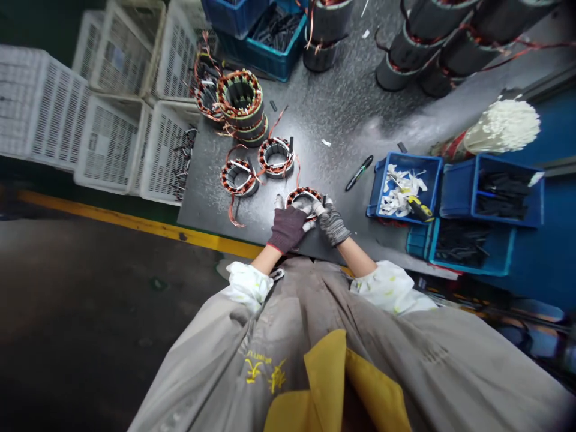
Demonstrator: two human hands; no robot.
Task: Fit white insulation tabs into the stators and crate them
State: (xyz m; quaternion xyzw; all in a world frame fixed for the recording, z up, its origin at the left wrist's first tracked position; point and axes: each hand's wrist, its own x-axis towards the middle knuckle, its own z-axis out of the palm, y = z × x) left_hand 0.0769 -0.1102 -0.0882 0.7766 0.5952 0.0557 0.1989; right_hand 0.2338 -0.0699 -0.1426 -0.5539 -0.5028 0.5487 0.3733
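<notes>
Left hand [288, 228] and right hand [333, 225] close, fingers curled, on a copper-wound stator's [302, 197] near edge.

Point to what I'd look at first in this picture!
You'd probably spot the copper-wired motor stators first: a stack of them sits on the dark table, and another stator is between the left hand in a dark glove and the right hand in a grey glove. White plastic crates pile up on the left, and blue bins sit on the right.
</notes>
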